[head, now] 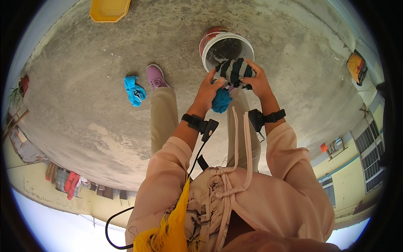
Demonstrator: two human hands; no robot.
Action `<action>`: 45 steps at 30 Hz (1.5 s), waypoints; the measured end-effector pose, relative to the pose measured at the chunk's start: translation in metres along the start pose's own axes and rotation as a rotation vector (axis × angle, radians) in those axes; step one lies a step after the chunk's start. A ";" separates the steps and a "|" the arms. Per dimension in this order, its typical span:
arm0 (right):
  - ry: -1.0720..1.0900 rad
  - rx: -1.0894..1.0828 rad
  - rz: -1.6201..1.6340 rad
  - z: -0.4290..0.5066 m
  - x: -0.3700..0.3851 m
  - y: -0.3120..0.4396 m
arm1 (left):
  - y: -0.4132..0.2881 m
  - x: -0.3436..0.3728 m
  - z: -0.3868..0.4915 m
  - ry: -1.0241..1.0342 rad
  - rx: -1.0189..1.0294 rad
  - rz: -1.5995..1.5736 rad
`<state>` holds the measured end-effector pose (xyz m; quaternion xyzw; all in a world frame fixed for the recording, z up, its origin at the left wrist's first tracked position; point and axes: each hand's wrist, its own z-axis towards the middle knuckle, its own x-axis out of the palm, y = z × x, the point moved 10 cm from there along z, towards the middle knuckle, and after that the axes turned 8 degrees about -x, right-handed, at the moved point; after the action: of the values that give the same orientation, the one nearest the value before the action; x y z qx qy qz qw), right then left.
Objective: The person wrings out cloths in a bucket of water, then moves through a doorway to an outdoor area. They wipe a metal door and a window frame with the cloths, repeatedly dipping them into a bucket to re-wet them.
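Note:
A bunched cloth with dark and grey stripes [234, 71] is gripped between my two hands above the near rim of a plastic bucket [227, 34]. My left hand [210, 89] holds its left end, and my right hand [258, 78] has the right end. Bright blue cloth [221, 101] hangs below my left palm; I cannot tell whether it is joined to the striped piece. The bucket is red outside with a white rim, and its inside looks dark and wet. A crumpled blue cloth [134, 91] lies on the concrete beside my left shoe.
A yellow plastic tray [110, 9] sits on the concrete floor [104, 53] at the far left. My purple left shoe [156, 76] is planted left of the bucket. At the right edge is an orange and black bag [357, 67]. A black cable [196, 157] runs from my left wrist strap.

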<state>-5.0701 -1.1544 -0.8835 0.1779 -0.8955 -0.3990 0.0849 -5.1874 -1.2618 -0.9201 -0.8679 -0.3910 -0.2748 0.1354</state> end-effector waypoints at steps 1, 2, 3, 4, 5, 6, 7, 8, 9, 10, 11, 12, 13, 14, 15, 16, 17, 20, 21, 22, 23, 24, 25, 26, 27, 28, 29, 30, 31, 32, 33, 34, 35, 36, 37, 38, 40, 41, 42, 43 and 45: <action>0.039 0.021 -0.020 -0.006 0.005 0.005 | 0.001 0.011 0.000 0.052 -0.003 -0.054; 0.098 -0.009 -0.013 -0.013 0.013 0.013 | 0.001 0.027 -0.003 0.160 0.014 -0.166; 0.151 -0.048 0.000 -0.016 0.020 0.022 | -0.001 0.031 -0.003 0.142 0.050 -0.140; 0.086 0.065 -0.046 -0.022 0.016 0.014 | -0.003 0.036 -0.004 0.143 0.088 -0.116; 0.069 -0.003 0.027 -0.024 0.018 0.023 | -0.006 0.041 -0.005 0.148 0.135 -0.099; 0.020 -0.033 0.082 -0.025 0.017 0.028 | -0.012 0.043 -0.007 0.076 0.226 0.101; -0.028 -0.063 0.136 -0.027 0.016 0.031 | -0.019 0.045 -0.009 0.007 0.324 0.296; -0.030 -0.071 0.130 -0.026 0.017 0.031 | -0.026 0.050 -0.012 -0.056 0.431 0.491; -0.031 -0.079 0.124 -0.025 0.019 0.030 | -0.027 0.052 -0.012 -0.120 0.467 0.601; -0.041 -0.101 0.122 -0.022 0.019 0.030 | -0.030 0.054 -0.012 -0.177 0.512 0.712; -0.036 -0.065 0.092 -0.019 0.019 0.024 | -0.032 0.056 -0.012 -0.233 0.555 0.811; -0.039 -0.040 0.064 -0.015 0.019 0.019 | -0.033 0.060 -0.012 -0.261 0.608 0.903; -0.026 -0.027 0.043 -0.011 0.019 0.015 | -0.034 0.064 -0.012 -0.287 0.659 0.983; -0.057 -0.040 0.027 -0.007 0.015 0.014 | -0.036 0.068 -0.014 -0.322 0.718 1.053; -0.068 -0.016 0.026 -0.004 0.013 0.009 | -0.034 0.070 -0.011 -0.319 0.715 1.115; -0.073 -0.007 0.032 -0.002 0.012 0.006 | -0.034 0.071 -0.009 -0.325 0.720 1.167; -0.090 0.009 0.035 0.001 0.010 0.002 | -0.031 0.072 -0.005 -0.315 0.695 1.226; -0.132 0.059 0.049 0.008 0.006 -0.006 | -0.037 0.078 -0.006 -0.299 0.776 1.350; -0.124 0.046 0.043 0.012 0.006 -0.005 | -0.038 0.077 -0.004 -0.312 0.750 1.401; -0.126 0.052 0.027 0.016 0.006 -0.005 | -0.040 0.077 -0.001 -0.320 0.722 1.448; -0.129 0.058 0.011 0.020 0.005 -0.004 | -0.043 0.078 0.001 -0.341 0.706 1.493; -0.118 0.058 -0.003 0.024 0.005 -0.002 | -0.046 0.079 0.002 -0.336 0.698 1.496; -0.108 0.059 -0.017 0.028 0.005 0.000 | -0.050 0.081 0.003 -0.344 0.701 1.498; -0.089 0.050 -0.025 0.031 0.005 0.004 | -0.053 0.082 0.004 -0.361 0.699 1.504; -0.069 0.058 -0.045 0.033 0.006 0.006 | -0.053 0.082 0.005 -0.342 0.665 1.489; -0.040 0.058 -0.057 0.034 0.007 0.008 | -0.052 0.081 0.007 -0.331 0.625 1.478; -0.040 0.038 -0.070 0.033 0.006 0.012 | -0.051 0.080 0.005 -0.313 0.619 1.447; -0.028 0.026 -0.052 0.032 0.006 0.015 | -0.047 0.071 0.007 -0.273 0.522 1.294; -0.043 -0.006 -0.034 0.029 0.004 0.019 | -0.042 0.063 0.005 -0.225 0.458 1.122; -0.047 -0.009 -0.027 0.025 0.002 0.020 | -0.036 0.054 0.003 -0.178 0.393 0.949; -0.086 -0.042 0.127 0.022 -0.002 0.022 | -0.030 0.046 0.000 -0.149 0.349 0.842; -0.113 -0.045 0.270 0.017 -0.004 0.021 | -0.024 0.038 -0.002 -0.120 0.305 0.734; -0.116 -0.056 0.422 0.014 -0.004 0.019 | -0.015 0.028 -0.003 -0.112 0.229 0.639; -0.108 -0.044 0.522 0.009 -0.003 0.016 | -0.002 0.020 -0.001 -0.073 0.097 0.485; -0.059 0.006 0.663 0.006 0.005 0.010 | 0.007 0.020 -0.002 -0.006 0.033 0.385; -0.044 0.045 0.794 0.001 0.010 0.005 | 0.015 0.022 -0.002 0.060 -0.030 0.283; 0.051 0.060 0.988 -0.005 0.024 0.003 | 0.018 0.029 -0.004 0.165 -0.058 0.095; -0.035 0.112 0.966 -0.008 0.021 -0.008 | 0.015 0.034 -0.006 0.204 -0.023 0.008; -0.053 0.121 0.960 -0.010 0.023 -0.011 | 0.010 0.040 -0.008 0.263 0.016 -0.091; -0.086 0.162 0.922 -0.013 0.025 -0.016 | 0.009 0.040 -0.008 0.235 0.029 -0.065; -0.097 0.079 0.625 -0.015 0.021 -0.006 | 0.007 0.043 -0.011 0.197 0.066 -0.054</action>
<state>-5.0836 -1.1765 -0.8784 -0.1220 -0.9246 -0.3267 0.1535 -5.1630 -1.2455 -0.8862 -0.8208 -0.4079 -0.3494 0.1946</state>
